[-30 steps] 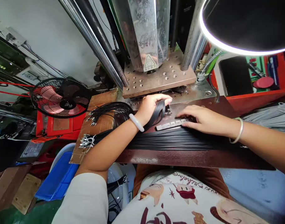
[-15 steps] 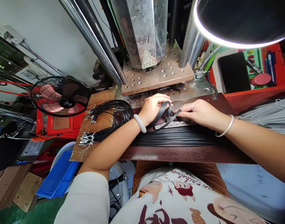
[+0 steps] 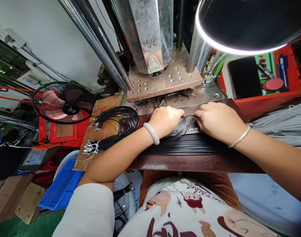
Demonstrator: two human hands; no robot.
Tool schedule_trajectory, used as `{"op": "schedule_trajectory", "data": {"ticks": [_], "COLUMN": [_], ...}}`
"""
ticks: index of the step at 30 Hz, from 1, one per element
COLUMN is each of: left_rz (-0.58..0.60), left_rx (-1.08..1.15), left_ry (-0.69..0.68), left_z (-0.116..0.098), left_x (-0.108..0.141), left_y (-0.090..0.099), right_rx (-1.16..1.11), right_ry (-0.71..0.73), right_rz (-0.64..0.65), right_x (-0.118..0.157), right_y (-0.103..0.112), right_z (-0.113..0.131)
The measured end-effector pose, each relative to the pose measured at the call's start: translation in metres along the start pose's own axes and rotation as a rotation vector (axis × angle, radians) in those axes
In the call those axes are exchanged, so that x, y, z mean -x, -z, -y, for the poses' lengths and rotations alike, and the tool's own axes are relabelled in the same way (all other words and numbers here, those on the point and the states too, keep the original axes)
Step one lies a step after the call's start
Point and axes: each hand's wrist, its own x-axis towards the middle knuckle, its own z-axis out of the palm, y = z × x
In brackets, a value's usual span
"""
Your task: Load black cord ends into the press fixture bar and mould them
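My left hand (image 3: 167,121) is closed over a looped black flat cable (image 3: 182,127), which is smeared by motion. My right hand (image 3: 215,120) pinches the cable's other part at the fingertips, a short way to the right. Just below both hands lies a row of straight black cables (image 3: 185,146) along the table front. A pale slotted strip (image 3: 192,130) shows between the hands and that row. Behind my left hand, a few dark strands run up under the press plate (image 3: 165,87). What lies inside the left fist is partly hidden.
A press column (image 3: 147,36) bears a hand-warning sticker. Coiled black cables (image 3: 130,117) with pale ends rest on cardboard (image 3: 101,108) at left, near a fan (image 3: 68,107). A ring lamp (image 3: 229,47), red tray (image 3: 266,98) and grey cables (image 3: 283,123) are at right.
My left hand has turned over, knuckles up, and moved slightly down. My right hand has moved a little right and rolled palm-down. The cable loop between them has dropped lower and blurred.
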Motion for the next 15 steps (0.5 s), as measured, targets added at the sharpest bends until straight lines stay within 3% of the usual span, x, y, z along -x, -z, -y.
{"op": "schedule_trajectory", "data": {"ticks": [2,5,8,11,15], "left_rz": [-0.115,-0.298,-0.286,-0.256,-0.427], "left_rx": [-0.012,0.162,0.265,0.334,0.539], "left_ry": [-0.026,-0.103,-0.030,0.021,-0.023], "left_z": [-0.011,-0.016,-0.008,-0.002,-0.002], "left_x": [0.010,0.019,0.020,0.020,0.026], "left_y": [-0.004,-0.023,-0.044,-0.055,-0.054], "right_rx": [0.011,-0.377,-0.667,-0.666,-0.500], "right_ry": [-0.006,0.056,0.099,0.101,0.138], "right_rz": [-0.050,-0.130,-0.175,-0.212,-0.266], "right_x": [0.009,0.022,0.031,0.035,0.037], "right_y": [0.002,0.000,-0.005,-0.008,-0.009], "right_z": [-0.003,-0.004,0.000,0.004,0.009]}}
